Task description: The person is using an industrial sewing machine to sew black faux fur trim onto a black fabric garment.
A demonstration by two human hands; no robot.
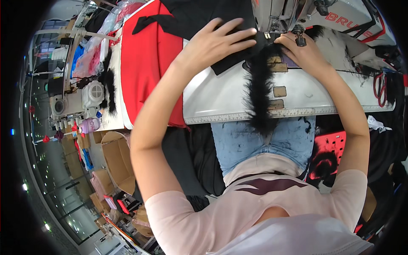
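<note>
My left hand (216, 42) lies with fingers spread on black fabric (187, 17), left of the sewing machine's presser foot (267, 35). My right hand (304, 53) is just right of the needle area, thumb and fingers bent together at the work; what they pinch, if anything, is hidden. A black fluffy fur strip (259, 89) runs from the presser foot down over the table's front edge, where a measuring tape (221, 117) is fixed. Tan patches (279, 91) are on the white machine table (208, 93) beside the strip.
Red fabric (144, 72) covers the table's left part. The machine head (344, 19) stands back right, with red-handled scissors (379, 87) at the right edge. Another machine motor (92, 95), bagged materials (91, 55) and cardboard boxes (114, 157) are at left. A red perforated stool (327, 148) is beside my legs.
</note>
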